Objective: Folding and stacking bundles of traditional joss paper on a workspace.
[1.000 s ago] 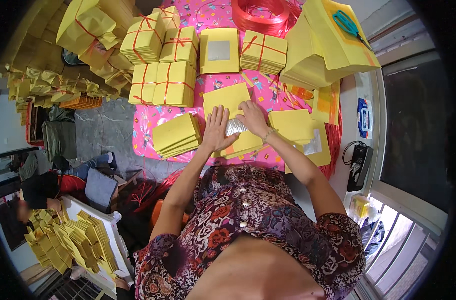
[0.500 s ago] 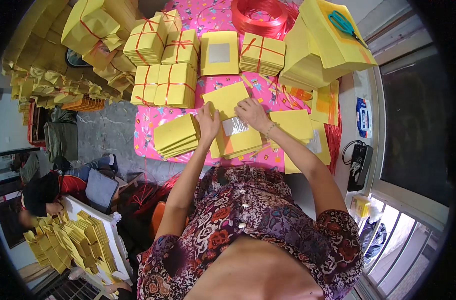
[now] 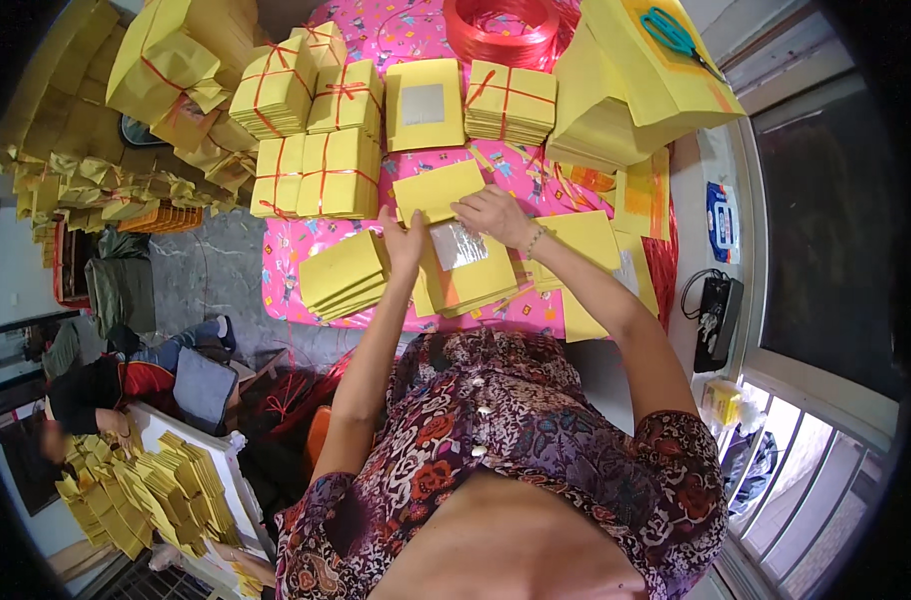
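Note:
In the middle of the table, a yellow paper envelope [image 3: 438,188] lies across the far end of a small stack of yellow envelopes [image 3: 484,275]. The top one of that stack has a silvery window [image 3: 462,246]. My left hand [image 3: 404,242] grips the near left corner of the upper envelope, its fingertips partly hidden. At the near right corner, the bent fingers of my right hand [image 3: 494,217] pinch the paper. To the left of my left hand sits a fanned pile of folded yellow envelopes [image 3: 344,275]; another pile [image 3: 576,245] lies beside my right forearm.
Bundles tied with red string [image 3: 344,170] line the table's far left. A roll of red plastic twine [image 3: 501,30] sits at the back. Teal-handled scissors [image 3: 668,32] rest on a tall yellow stack [image 3: 601,110]. Another person [image 3: 86,395] works at lower left beside more yellow envelopes [image 3: 176,490].
The upper envelope now shows as a shorter strip at the stack's far end, and more of the window below is uncovered. Both hands have stayed at its near edge. The whole view has shifted slightly.

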`<state>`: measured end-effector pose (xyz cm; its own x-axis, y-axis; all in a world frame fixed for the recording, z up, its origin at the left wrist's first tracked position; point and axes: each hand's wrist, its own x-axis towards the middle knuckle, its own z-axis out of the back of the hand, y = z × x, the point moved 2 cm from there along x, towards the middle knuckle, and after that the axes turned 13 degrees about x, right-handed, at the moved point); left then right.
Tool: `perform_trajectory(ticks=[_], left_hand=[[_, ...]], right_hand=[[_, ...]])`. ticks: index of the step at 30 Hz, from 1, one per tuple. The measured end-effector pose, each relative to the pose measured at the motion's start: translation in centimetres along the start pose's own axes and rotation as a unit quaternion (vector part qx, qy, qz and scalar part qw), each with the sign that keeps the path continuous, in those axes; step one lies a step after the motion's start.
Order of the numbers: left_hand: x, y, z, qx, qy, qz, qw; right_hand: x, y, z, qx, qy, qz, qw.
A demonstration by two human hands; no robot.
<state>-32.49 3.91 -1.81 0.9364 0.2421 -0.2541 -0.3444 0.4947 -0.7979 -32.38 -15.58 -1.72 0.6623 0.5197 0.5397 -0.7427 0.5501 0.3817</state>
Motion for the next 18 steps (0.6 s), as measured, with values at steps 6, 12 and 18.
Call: perform_trajectory(ticks=[6,12,18], left_hand=[[0.3,-0.5,-0.2,-0.231,0.031,0.056,0.971],[-2.8,-4.6,-2.5,-0.276,0.196,-0.020,0.941],[-7.5,-4.3,-8.7,-0.173,0.306,-0.055,0.935]], right_hand=[[0.9,1.8,2.4,0.015,-0.050,-0.107,0.993],[-5.3,0.4,7.0,0.136,-0.199,-0.388,0.889],[-14.0,0.4,10.5,0.265,-0.257,-0.460,0.808]])
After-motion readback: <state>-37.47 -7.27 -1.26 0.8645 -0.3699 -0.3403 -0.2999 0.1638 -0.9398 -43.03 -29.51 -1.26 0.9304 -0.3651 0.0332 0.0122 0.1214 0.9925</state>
